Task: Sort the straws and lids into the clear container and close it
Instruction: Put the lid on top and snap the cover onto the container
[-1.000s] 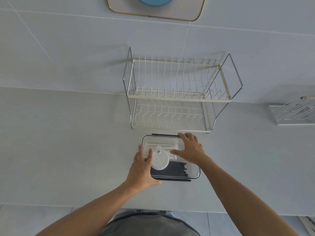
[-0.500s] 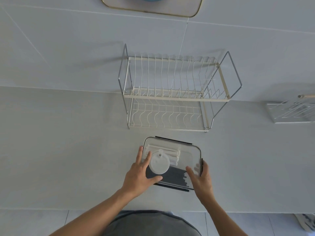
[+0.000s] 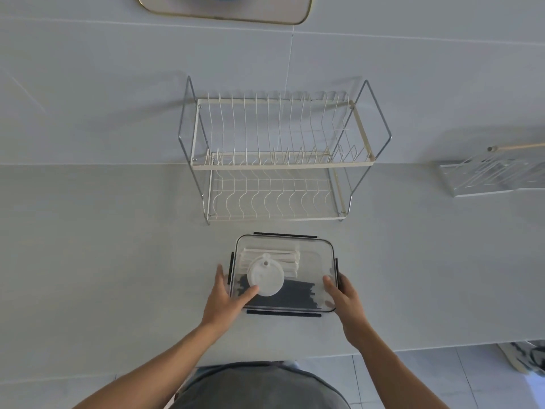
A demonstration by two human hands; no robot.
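**While both hands bracket the box, snap the side clips down evenly**

With the clear container (image 3: pixel 284 274) sitting on the tabletop (image 3: pixel 103 261) just in front of the dish rack (image 3: pixel 277 154), I judge the sorting done and the closing under way: the white straws (image 3: pixel 271 256) lie across the far half, the dark straws (image 3: pixel 283 296) across the near half, and the round white lid (image 3: pixel 266 278) rests on top of them, all seen through the clear cover.

My left hand (image 3: pixel 225 299) lies at the left edge, fingers fairly straight along the side by the black clip (image 3: pixel 231 268), thumb resting on the cover's top. My right hand (image 3: pixel 343 293) curls round the right edge, thumb on the cover and fingers wrapped over the side where the right clip sits; I cannot tell whether that clip is already latched.

To do this well, I want to press the cover flat first with both thumbs, so the rim seats all round, then fold each side clip down against the wall with the fingers. Working left and right together should keep the box from sliding toward the rack. The long clips at the far and near edges look flared outward, so those likely need pressing too. A clip forced over a tilted cover could pop it up, so I check the seat before squeezing.
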